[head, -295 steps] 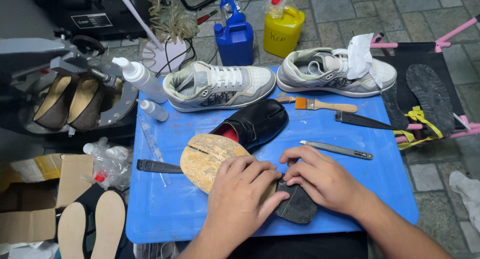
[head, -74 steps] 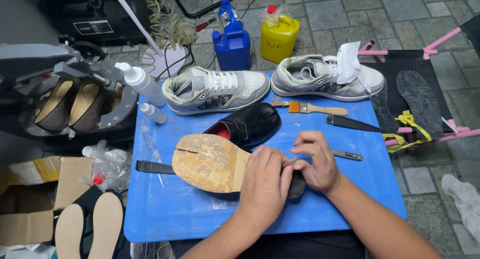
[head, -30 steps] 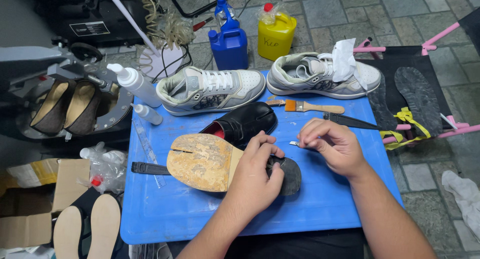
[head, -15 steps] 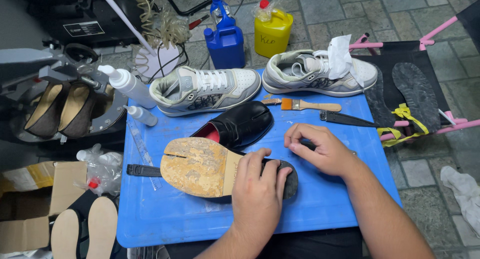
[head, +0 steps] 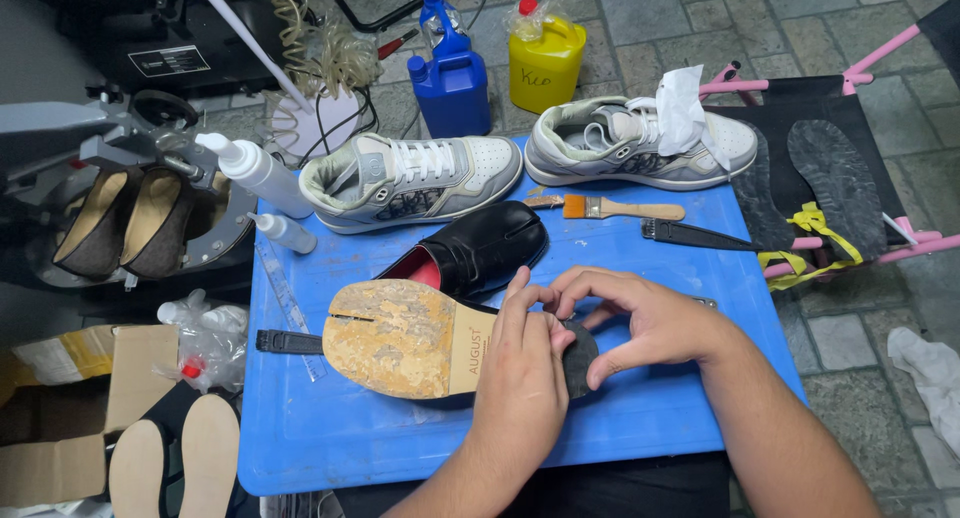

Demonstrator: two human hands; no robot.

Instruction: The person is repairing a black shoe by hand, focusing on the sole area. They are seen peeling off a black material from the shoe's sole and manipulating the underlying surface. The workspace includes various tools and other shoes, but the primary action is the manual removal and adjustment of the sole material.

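A black dress shoe lies sole-up on the blue table (head: 650, 418), its worn tan sole (head: 400, 336) facing me. My left hand (head: 525, 378) presses down on the heel end of that shoe. My right hand (head: 640, 318) curls around the black heel piece (head: 578, 358), fingertips touching my left hand's fingers. A second black shoe (head: 475, 250) with a red lining lies just behind.
Two grey-white sneakers (head: 410, 178) (head: 640, 143), a paintbrush (head: 610, 208), a dark blade (head: 700, 236), glue bottles (head: 255, 173), a blue jug (head: 452, 83) and yellow jug (head: 545, 63) stand at the back. Black rubber soles (head: 835, 183) lie right; a shoe press (head: 130, 208) stands left.
My right hand came back from lifting a small piece and now cups the heel beside my left hand. The shoe has stayed in place.
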